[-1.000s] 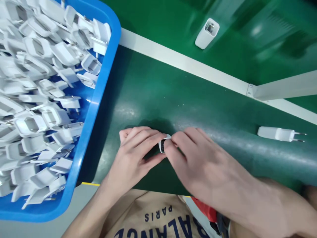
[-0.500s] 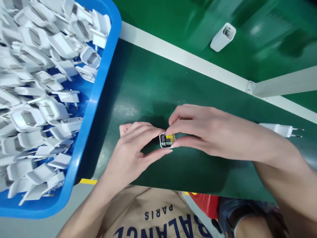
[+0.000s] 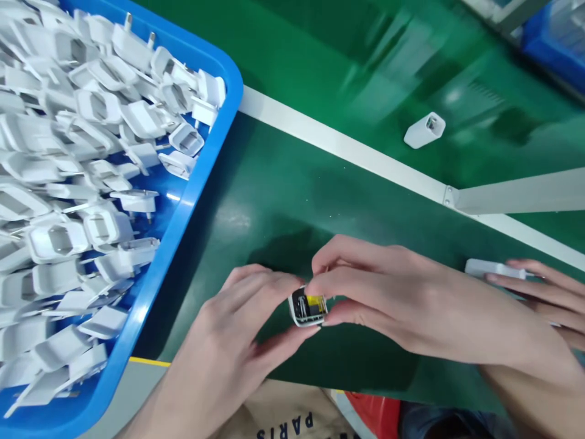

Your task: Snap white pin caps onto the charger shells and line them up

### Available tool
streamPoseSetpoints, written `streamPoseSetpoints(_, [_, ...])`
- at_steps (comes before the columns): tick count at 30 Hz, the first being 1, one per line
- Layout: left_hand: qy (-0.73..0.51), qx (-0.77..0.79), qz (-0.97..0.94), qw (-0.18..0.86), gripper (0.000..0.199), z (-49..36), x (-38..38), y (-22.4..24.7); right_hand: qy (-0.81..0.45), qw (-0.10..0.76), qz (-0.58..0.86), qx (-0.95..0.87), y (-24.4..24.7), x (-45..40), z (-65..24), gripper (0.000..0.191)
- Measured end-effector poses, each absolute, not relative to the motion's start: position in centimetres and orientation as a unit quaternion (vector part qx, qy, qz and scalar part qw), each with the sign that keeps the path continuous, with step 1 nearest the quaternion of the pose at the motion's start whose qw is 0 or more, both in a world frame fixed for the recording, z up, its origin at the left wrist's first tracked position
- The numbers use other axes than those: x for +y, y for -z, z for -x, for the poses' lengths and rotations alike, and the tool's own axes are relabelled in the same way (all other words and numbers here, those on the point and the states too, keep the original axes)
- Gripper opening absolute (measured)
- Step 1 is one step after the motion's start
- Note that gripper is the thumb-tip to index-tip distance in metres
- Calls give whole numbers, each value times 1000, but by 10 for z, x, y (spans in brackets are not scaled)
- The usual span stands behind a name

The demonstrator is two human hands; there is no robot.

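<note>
At six o'clock in the head view, charger housing (image 3: 305, 322): white, tilted open end up, between both hands over the green table (image 3: 274, 183); dark circuitry (image 3: 300, 306) and a yellow component (image 3: 315, 301) show inside.
Handling: likely light and stiff, its smooth plastic a little slippery; the circuitry looks the fragile part, so the outer side walls seem the best hold.
Left hand (image 3: 237, 317): on the housing's nine o'clock side, thumb and index finger parted by about the housing's depth and pinching it, other fingers curled behind.
Right hand (image 3: 384, 292): on its three o'clock side, thumb and index finger slightly parted, closed on that edge; whether they also grip the circuitry, I cannot tell.
Three o'clock: a co-worker's hand (image 3: 548, 292), fingers loosely spread, at a white pronged charger (image 3: 484, 267); contact is unclear.
Two o'clock: another white housing (image 3: 425, 130) lies beyond the white rail (image 3: 342, 146).
Nine o'clock: a blue tray (image 3: 196, 195) heaped with white plug shells (image 3: 103, 320).
</note>
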State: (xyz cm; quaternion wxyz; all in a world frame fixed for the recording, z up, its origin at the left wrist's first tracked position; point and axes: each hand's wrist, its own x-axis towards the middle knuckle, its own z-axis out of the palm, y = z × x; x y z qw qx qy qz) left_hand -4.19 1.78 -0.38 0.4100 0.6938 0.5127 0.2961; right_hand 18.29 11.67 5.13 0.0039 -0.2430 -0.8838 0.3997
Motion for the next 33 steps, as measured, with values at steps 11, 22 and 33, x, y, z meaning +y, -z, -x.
streamPoseSetpoints(11, [-268,535,-689,409,27,41,14,-8,-449,1,241,-860,-57,120,-184,22])
streamPoseSetpoints(22, [-285,506,-699,417,29,41,11,2,-394,13,318,-862,-75,103,-190,18])
streamPoseSetpoints(33, [-316,477,-684,452,34,39,11,2,-480,3,294,-827,-70,109,-191,19])
